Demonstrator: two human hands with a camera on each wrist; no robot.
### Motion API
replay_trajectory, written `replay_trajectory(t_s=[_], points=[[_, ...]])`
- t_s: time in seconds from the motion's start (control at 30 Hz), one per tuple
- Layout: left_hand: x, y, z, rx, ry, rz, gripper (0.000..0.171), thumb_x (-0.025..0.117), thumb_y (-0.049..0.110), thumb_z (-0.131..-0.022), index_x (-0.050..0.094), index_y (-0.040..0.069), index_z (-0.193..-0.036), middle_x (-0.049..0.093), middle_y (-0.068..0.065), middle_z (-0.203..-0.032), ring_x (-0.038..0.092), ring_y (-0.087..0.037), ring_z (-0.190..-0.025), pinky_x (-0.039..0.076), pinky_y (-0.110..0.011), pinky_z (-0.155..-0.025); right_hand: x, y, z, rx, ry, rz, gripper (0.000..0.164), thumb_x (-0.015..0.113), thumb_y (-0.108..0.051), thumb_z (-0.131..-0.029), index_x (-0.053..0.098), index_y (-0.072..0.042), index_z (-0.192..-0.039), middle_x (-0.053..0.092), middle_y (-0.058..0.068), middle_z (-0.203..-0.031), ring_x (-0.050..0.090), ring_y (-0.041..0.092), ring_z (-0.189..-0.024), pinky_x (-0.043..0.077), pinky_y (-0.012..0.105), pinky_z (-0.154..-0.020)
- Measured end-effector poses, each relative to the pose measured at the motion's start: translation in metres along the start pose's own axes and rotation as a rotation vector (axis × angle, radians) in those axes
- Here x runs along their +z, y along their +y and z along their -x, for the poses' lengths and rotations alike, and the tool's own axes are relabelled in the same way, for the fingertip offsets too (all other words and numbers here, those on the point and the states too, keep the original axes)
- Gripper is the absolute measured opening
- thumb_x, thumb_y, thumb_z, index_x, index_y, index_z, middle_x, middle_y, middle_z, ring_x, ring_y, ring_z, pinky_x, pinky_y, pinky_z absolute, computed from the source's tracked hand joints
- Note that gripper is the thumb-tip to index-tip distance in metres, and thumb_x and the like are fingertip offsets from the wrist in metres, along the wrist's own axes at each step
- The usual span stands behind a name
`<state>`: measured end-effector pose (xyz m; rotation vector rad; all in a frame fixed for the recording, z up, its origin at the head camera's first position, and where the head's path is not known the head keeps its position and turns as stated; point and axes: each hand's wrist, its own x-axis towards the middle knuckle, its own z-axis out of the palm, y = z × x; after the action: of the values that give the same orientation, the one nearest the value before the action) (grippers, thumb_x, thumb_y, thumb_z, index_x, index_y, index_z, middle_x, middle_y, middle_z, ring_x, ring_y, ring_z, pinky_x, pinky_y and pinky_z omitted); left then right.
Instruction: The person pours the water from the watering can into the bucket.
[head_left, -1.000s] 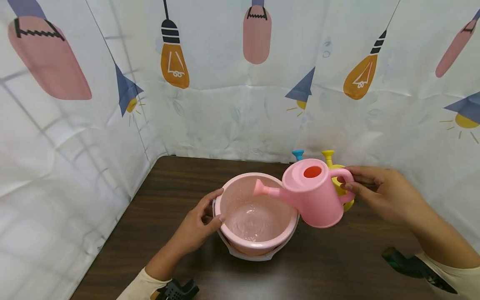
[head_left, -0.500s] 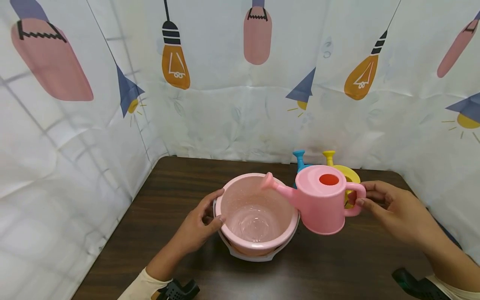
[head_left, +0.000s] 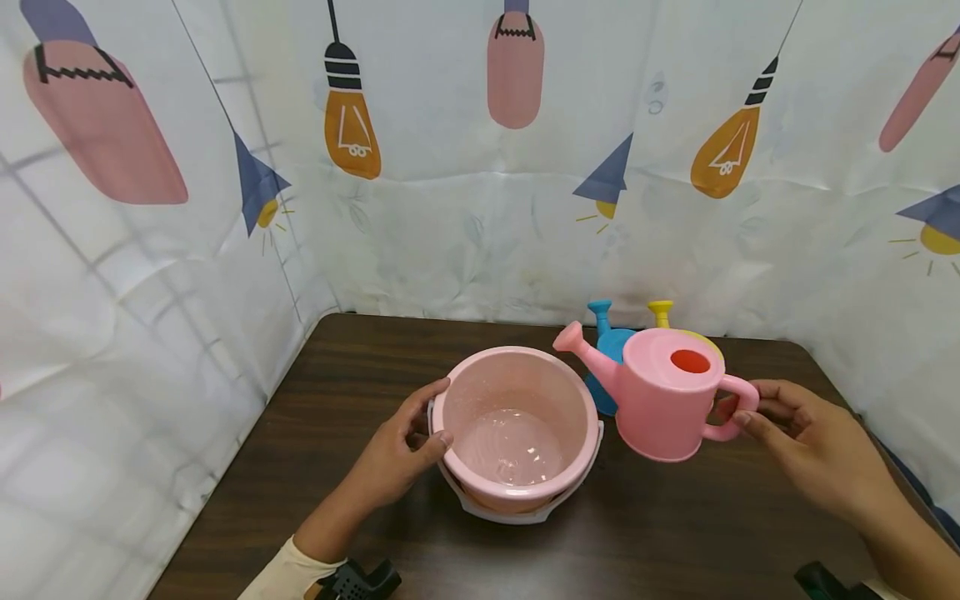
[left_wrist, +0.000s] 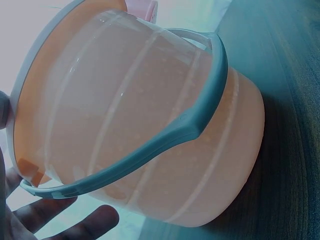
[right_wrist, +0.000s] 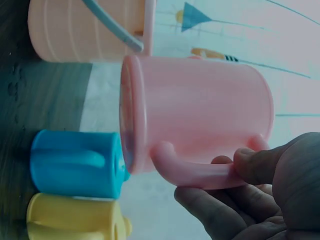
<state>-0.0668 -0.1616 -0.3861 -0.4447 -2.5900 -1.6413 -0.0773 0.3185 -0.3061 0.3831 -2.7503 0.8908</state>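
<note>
A pink bucket (head_left: 517,392) with shallow clear water in its bottom stands on the table. My left hand (head_left: 397,454) holds its left rim, thumb over the edge and fingers along the outside. In the left wrist view the bucket's grey handle (left_wrist: 190,122) hangs down against its side. My right hand (head_left: 813,442) grips the handle of a pink watering can (head_left: 663,408), held above the table just right of the bucket. The can is nearly upright, its spout pointing up and left. The right wrist view shows thumb and fingers around the can's handle (right_wrist: 200,175).
A blue watering can (head_left: 613,343) and a yellow watering can (right_wrist: 75,217) stand side by side behind the pink one, partly hidden by it in the head view. The dark wooden table (head_left: 360,350) backs onto a white printed curtain (head_left: 450,250).
The pink watering can has moved right, away from over the bucket, and tipped back from spout-down to nearly upright. The left hand and bucket have stayed in place.
</note>
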Motion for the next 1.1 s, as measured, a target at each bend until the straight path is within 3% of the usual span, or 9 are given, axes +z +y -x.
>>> replay_trajectory(t_s=[0.3, 0.83, 1.1], points=[[0.0, 0.0, 0.0, 0.013, 0.001, 0.008, 0.063, 0.066, 0.03, -0.098, 0.04, 0.029, -0.156, 0.064, -0.012, -0.12, 0.065, -0.023, -0.097, 0.054, -0.034, -0.077, -0.004, 0.019, 0.011, 0.11, 0.054, -0.066, 0.033, 0.069, -0.026, -0.1, 0.064, -0.011, -0.129, 0.072, -0.023, -0.102, 0.049, -0.017, -0.1, 0.045, 0.019, -0.065], [0.0, 0.001, 0.0, 0.003, 0.011, 0.006, 0.064, 0.066, 0.03, -0.098, 0.041, 0.03, -0.156, 0.065, -0.011, -0.117, 0.064, -0.023, -0.096, 0.054, -0.034, -0.078, -0.011, 0.048, 0.025, 0.164, 0.209, -0.193, 0.02, 0.071, -0.014, -0.098, 0.069, -0.025, -0.114, 0.07, -0.032, -0.093, 0.061, -0.019, -0.085, 0.044, 0.012, -0.06], [0.0, 0.0, -0.001, -0.002, 0.004, -0.002, 0.064, 0.066, 0.032, -0.098, 0.04, 0.03, -0.156, 0.064, -0.01, -0.118, 0.063, -0.023, -0.097, 0.053, -0.034, -0.078, -0.01, 0.061, 0.029, 0.234, 0.263, -0.191, 0.016, 0.071, -0.019, -0.099, 0.066, -0.031, -0.109, 0.069, -0.032, -0.088, 0.062, -0.018, -0.078, 0.046, 0.01, -0.059]])
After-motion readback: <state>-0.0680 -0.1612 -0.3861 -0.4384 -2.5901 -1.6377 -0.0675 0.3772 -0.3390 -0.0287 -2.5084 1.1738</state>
